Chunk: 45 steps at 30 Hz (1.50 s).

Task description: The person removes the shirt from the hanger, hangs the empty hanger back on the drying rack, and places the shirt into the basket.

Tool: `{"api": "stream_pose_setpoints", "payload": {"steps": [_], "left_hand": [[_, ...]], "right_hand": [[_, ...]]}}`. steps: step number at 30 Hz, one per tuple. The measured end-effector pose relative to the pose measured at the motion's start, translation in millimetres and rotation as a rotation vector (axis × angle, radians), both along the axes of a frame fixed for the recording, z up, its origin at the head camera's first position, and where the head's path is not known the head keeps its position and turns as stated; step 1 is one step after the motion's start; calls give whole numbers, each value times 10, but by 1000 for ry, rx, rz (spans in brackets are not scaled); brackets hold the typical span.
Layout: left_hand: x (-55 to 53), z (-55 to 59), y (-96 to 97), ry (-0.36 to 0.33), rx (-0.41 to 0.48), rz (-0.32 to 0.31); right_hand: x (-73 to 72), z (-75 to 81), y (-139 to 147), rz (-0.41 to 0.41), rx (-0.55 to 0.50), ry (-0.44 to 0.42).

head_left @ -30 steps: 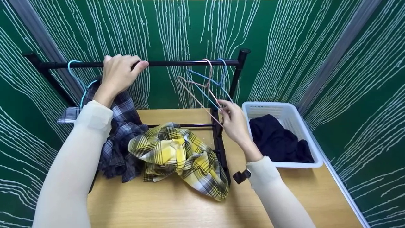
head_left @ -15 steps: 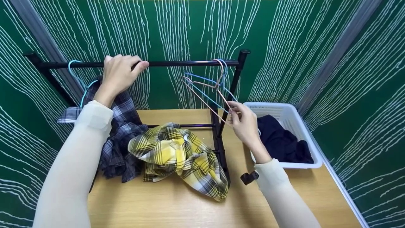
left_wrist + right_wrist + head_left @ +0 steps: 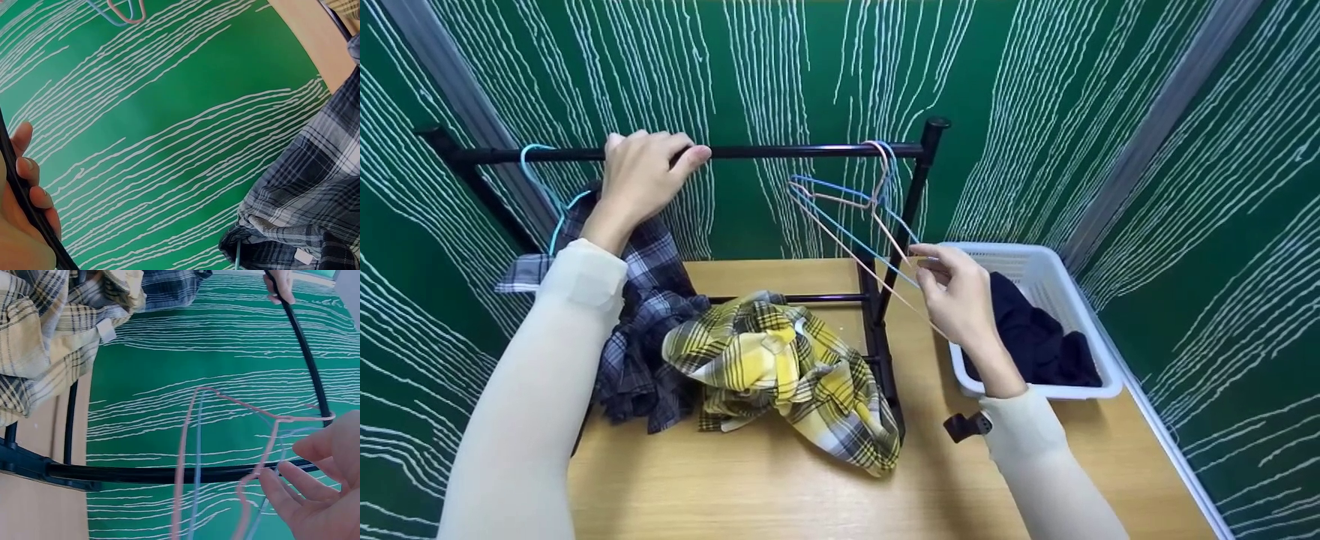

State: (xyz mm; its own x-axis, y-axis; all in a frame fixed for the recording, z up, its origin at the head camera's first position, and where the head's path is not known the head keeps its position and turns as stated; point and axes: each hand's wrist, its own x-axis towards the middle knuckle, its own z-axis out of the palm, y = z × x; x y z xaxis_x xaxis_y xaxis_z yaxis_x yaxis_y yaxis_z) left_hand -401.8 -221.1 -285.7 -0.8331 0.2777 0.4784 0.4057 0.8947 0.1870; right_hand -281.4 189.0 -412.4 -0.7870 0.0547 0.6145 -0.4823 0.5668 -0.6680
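My left hand (image 3: 649, 171) grips the black top rail (image 3: 795, 151) of a clothes rack, its fingers curled round the bar. A pink hanger (image 3: 840, 201) and a blue hanger (image 3: 840, 182) hang close together near the rail's right end, with no clothing on them. My right hand (image 3: 960, 296) is at their right side. In the right wrist view, the fingertips (image 3: 270, 477) are right at the pink hanger's arm and the thumb stands apart. A yellow plaid shirt (image 3: 776, 360) lies crumpled below the rail. A dark plaid shirt (image 3: 656, 266) hangs at the left from a light-blue hanger (image 3: 526, 161).
A white basket (image 3: 1054, 259) holding dark navy cloth (image 3: 1035, 345) stands on the wooden table (image 3: 780, 502) at the right. The rack's base bar (image 3: 885, 375) runs beside the yellow shirt. Green walls (image 3: 1035, 90) with white streaks enclose the table.
The pink hanger has slid right along the rail to the blue one. My right hand has moved right and its thumb has come away from the hangers. The left hand has stayed put.
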Motion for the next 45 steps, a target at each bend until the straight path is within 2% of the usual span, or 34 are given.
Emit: {"api": "stream_pose_setpoints", "payload": {"steps": [5, 8, 15, 20, 23, 26, 30, 33, 36, 38, 43, 45], "left_hand": [[1, -4, 1, -2, -2, 1], [7, 8, 14, -8, 1, -3], [-6, 37, 43, -16, 22, -35], [7, 53, -18, -43, 85, -96], [29, 31, -60, 8, 156, -148], [80, -32, -92, 125, 203, -174], [198, -165, -122, 267, 213, -209], [294, -304, -148, 296, 194, -266], [377, -482, -182, 240, 164, -304], [417, -616, -207, 153, 143, -304], [502, -984, -274, -183, 97, -241], [533, -1136, -299, -296, 77, -224]], "right_hand": [[120, 45, -24, 34, 45, 90], [231, 35, -70, 100, 56, 105], [474, -31, -175, 270, 76, -4], [557, -193, -260, 344, 80, -99], [580, -322, -284, 362, 69, -145], [584, -429, -283, 374, 53, -181], [571, -523, -259, 373, 37, -199], [563, -578, -236, 364, 31, -210], [562, -643, -220, 354, 25, -231], [564, -694, -218, 353, 16, -247], [591, -847, -229, 358, -19, -297], [604, -917, -238, 358, -34, -320]]}}
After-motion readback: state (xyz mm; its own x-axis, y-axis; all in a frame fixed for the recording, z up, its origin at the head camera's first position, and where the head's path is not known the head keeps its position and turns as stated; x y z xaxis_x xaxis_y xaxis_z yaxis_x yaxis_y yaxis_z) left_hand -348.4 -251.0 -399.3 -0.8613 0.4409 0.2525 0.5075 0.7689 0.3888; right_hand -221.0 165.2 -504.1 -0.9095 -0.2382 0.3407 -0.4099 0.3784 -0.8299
